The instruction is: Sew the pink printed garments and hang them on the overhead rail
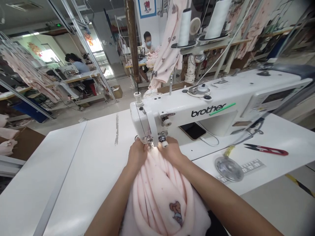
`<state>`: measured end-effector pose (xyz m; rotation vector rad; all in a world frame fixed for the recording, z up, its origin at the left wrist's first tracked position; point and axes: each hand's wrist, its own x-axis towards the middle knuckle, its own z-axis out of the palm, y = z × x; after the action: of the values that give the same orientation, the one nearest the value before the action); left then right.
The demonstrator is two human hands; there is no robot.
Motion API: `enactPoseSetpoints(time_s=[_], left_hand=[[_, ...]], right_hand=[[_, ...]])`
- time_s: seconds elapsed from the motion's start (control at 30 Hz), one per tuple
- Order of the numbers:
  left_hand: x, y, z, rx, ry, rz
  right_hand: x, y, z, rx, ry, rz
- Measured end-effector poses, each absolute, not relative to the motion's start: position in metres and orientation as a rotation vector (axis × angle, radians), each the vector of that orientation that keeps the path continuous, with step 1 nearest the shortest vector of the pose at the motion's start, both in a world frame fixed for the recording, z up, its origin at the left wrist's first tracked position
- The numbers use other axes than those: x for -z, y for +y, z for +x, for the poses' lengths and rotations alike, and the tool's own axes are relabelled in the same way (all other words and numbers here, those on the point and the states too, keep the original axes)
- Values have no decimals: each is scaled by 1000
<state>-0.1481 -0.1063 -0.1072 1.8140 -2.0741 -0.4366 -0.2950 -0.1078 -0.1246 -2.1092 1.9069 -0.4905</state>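
A bunched pink fleece fabric point(159, 196) with a small cartoon print lies on the white table point(93, 164) in front of me. Its far end sits under the needle of a white Brother sewing machine point(197, 105). My left hand point(137, 153) is curled on the fabric just left of the presser foot. My right hand point(171, 150) presses the fabric just right of it. Both hands have their fingers closed on the cloth, and the fingertips are partly hidden by the machine head.
Red thread snips point(267, 149), a yellow tape measure point(228, 150) and a round clear disc point(228, 168) lie on the table to the right. A phone point(193, 130) rests under the machine arm. Thread cones point(218, 19) stand behind. Other people sit at far workstations.
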Motion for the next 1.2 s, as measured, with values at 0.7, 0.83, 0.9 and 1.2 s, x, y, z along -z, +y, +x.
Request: enactPoseSetpoints(time_s=[0.7, 0.83, 0.9, 1.2], left_hand=[[102, -108, -141, 672, -1971, 1754], [103, -108, -141, 678, -1956, 1765], [105, -108, -141, 688, -1937, 1772], [109, -108, -141, 696, -1877, 1782]], right_hand=[[121, -108, -294, 578, 1874, -1997], [122, -103, -309, 672, 1671, -2033], [123, -100, -319, 725, 1536, -2052], [128, -102, -325, 845, 1420, -1893]])
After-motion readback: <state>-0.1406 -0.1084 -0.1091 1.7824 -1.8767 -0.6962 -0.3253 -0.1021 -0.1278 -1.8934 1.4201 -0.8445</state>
